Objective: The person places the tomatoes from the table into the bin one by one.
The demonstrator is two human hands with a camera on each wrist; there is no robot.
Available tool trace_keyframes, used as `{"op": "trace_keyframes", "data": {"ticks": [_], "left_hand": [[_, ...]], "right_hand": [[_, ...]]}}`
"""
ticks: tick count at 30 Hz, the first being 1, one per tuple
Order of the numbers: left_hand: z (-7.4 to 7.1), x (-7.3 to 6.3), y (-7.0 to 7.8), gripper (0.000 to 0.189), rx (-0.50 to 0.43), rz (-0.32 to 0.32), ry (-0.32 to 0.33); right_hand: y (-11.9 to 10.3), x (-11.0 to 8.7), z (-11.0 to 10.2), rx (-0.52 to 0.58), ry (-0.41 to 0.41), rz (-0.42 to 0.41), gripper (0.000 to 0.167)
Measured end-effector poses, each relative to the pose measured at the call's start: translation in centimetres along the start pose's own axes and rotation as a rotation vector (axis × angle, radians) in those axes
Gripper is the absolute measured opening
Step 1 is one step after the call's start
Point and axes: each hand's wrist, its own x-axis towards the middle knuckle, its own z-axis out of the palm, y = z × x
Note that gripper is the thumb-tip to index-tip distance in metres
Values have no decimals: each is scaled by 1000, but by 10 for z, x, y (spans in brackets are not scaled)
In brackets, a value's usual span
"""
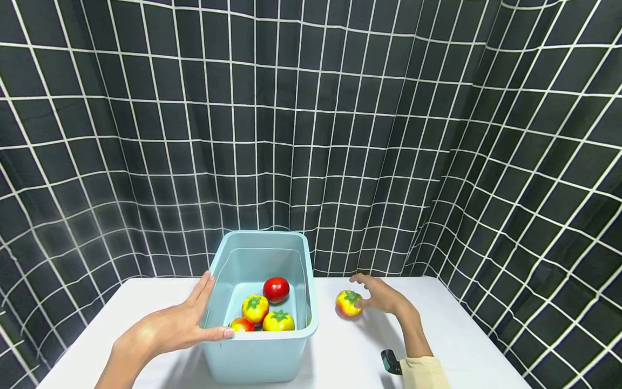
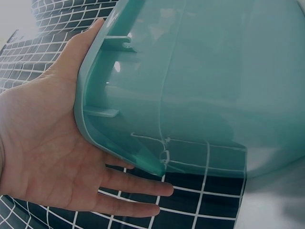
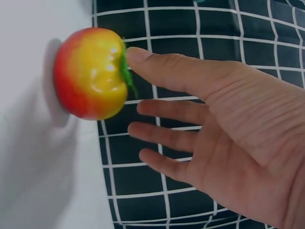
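Note:
A light blue plastic bin stands on the white table. My left hand lies against its near left corner, thumb over the rim and fingers straight along the outside; the left wrist view shows the palm at the rim. Right of the bin sits a yellow-and-red tomato with green leaves on top. My right hand is just right of it, fingers spread around its upper side. In the right wrist view, the thumb tip is right at the leaves of the tomato, and the other fingers are apart from it.
Inside the bin lie a glossy red round fruit and several yellow-and-red tomatoes, one near the front wall. A black curtain with a white grid hangs behind and beside the white table.

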Motion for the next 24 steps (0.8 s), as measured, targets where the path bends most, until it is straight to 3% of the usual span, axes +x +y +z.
{"op": "trace_keyframes", "data": {"ticks": [7, 12, 24], "left_hand": [[-1, 0, 1, 127, -6, -2, -2], [-1, -1, 0, 127, -11, -3, -4], [0, -1, 0, 127, -18, -5, -2]], "right_hand": [[2, 2, 9, -2, -65, 16, 68], [-2, 2, 12, -2, -80, 41, 65], [-7, 10, 19, -42, -27, 144, 54]]}}
